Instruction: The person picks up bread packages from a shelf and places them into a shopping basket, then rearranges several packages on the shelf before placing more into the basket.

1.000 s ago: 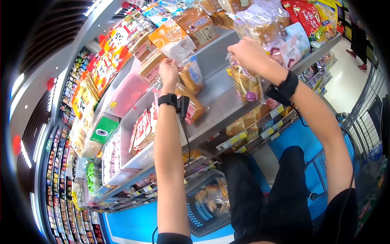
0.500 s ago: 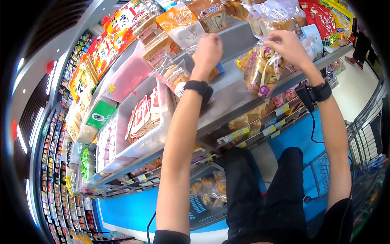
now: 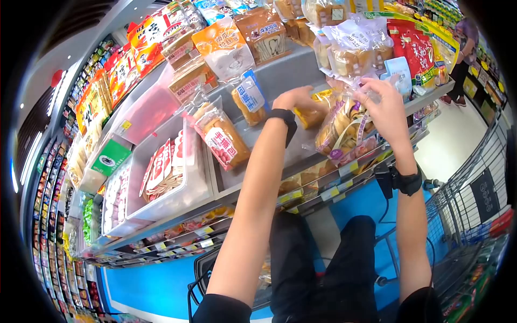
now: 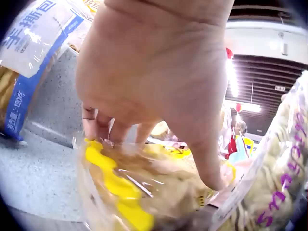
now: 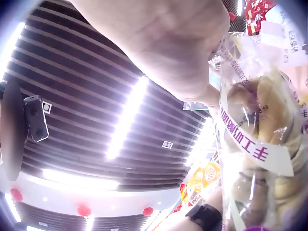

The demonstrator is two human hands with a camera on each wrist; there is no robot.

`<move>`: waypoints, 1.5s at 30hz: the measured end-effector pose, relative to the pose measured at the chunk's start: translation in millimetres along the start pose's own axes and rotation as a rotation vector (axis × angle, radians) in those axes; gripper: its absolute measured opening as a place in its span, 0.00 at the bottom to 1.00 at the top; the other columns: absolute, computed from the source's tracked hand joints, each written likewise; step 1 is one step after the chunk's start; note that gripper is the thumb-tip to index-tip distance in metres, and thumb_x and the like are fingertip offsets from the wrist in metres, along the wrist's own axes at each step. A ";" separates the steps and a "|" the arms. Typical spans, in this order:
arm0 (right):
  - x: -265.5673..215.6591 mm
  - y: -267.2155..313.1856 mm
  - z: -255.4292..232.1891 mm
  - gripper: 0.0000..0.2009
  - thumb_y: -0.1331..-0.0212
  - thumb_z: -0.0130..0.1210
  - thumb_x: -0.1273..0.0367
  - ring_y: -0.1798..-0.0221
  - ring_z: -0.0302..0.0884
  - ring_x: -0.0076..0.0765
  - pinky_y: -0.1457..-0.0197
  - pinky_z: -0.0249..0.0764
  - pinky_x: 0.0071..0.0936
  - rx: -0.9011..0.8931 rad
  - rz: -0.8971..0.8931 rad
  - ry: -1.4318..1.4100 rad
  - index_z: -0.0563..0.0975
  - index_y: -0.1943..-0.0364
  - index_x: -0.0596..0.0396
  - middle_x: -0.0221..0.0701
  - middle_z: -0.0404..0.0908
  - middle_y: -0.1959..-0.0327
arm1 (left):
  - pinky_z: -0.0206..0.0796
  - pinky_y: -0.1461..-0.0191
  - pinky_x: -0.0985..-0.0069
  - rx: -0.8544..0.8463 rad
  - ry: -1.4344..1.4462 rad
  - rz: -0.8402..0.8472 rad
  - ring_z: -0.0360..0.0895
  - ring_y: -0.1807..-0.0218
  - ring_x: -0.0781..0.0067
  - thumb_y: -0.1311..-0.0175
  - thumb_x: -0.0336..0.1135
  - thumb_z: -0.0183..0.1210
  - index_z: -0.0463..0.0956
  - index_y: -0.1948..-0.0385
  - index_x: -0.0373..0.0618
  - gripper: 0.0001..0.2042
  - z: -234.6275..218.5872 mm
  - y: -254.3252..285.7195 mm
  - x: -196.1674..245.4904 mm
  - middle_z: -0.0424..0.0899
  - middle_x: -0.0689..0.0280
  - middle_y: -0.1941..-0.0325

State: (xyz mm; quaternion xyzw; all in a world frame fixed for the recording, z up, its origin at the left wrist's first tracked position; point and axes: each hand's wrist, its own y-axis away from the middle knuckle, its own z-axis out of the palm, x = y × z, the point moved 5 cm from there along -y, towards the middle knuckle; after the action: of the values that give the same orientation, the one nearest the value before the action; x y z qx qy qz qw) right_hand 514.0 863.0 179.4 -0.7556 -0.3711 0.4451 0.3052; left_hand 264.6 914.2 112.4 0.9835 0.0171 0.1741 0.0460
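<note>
In the head view, the left hand [image 3: 301,101] was over the grey shelf [image 3: 296,146], its fingers on a yellow-trimmed bread bag [image 3: 311,114]. The right hand [image 3: 385,105] pinched the gathered top of a clear bag of twisted bread [image 3: 340,128], purple print noted, held upright but tilted at the shelf's front edge, just beside the yellow-trimmed bread bag. Left of the left hand lay a blue-labelled bread bag [image 3: 249,97] and, nearer the front, a red-labelled bread bag [image 3: 221,141], the latter beside a clear bin [image 3: 180,202] of packets.

In the left wrist view, the left fingers and thumb were spread across the yellow-trimmed bread bag and gripped it from above; the clear bag of twisted bread was close at right.

In the right wrist view, the clear bag of twisted bread hung beside the right hand; the fingertips were largely hidden.
</note>
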 end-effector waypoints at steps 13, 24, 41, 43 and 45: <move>-1.1 7.3 3.7 0.12 0.49 0.64 0.65 0.51 0.75 0.46 0.47 0.69 0.37 -0.021 0.032 -0.097 0.80 0.67 0.60 0.41 0.81 0.62 | 0.71 0.49 0.67 0.895 0.536 -0.068 0.78 0.53 0.60 0.57 0.40 0.72 0.65 0.55 0.31 0.31 -49.9 122.2 -3.6 0.75 0.47 0.54; -26.6 -8.8 30.6 0.12 0.50 0.65 0.67 0.55 0.76 0.46 0.49 0.71 0.36 -0.095 -0.101 0.007 0.80 0.65 0.62 0.41 0.80 0.61 | 0.67 0.40 0.67 1.131 0.877 -0.353 0.74 0.44 0.51 0.59 0.46 0.73 0.49 0.44 0.26 0.48 -36.2 113.8 -109.9 0.70 0.39 0.45; -18.2 -2.4 28.8 0.11 0.50 0.63 0.64 0.51 0.73 0.46 0.45 0.66 0.40 -0.095 -0.063 -0.032 0.80 0.70 0.57 0.39 0.81 0.64 | 0.71 0.45 0.67 0.866 0.539 -0.427 0.77 0.46 0.52 0.60 0.50 0.73 0.50 0.44 0.26 0.49 -43.7 110.1 -80.5 0.74 0.41 0.48; -17.5 -2.8 30.2 0.11 0.50 0.64 0.64 0.51 0.73 0.46 0.45 0.66 0.40 -0.099 -0.063 -0.034 0.80 0.70 0.57 0.39 0.81 0.64 | 0.70 0.43 0.66 0.829 0.563 -0.469 0.77 0.46 0.48 0.59 0.50 0.73 0.50 0.43 0.26 0.50 -45.0 115.1 -82.5 0.73 0.39 0.46; -18.8 -2.5 30.7 0.10 0.50 0.64 0.64 0.51 0.73 0.47 0.45 0.66 0.40 -0.099 -0.063 -0.036 0.80 0.70 0.58 0.39 0.81 0.64 | 0.70 0.41 0.66 0.794 0.585 -0.508 0.77 0.45 0.44 0.59 0.51 0.73 0.50 0.42 0.25 0.50 -45.0 117.7 -84.2 0.73 0.36 0.45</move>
State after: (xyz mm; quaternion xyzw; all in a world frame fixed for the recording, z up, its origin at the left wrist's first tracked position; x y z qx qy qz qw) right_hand 479.5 852.7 177.0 -0.7495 -0.4218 0.4299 0.2747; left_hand 172.1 796.6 137.1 0.8009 0.3302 0.4036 -0.2944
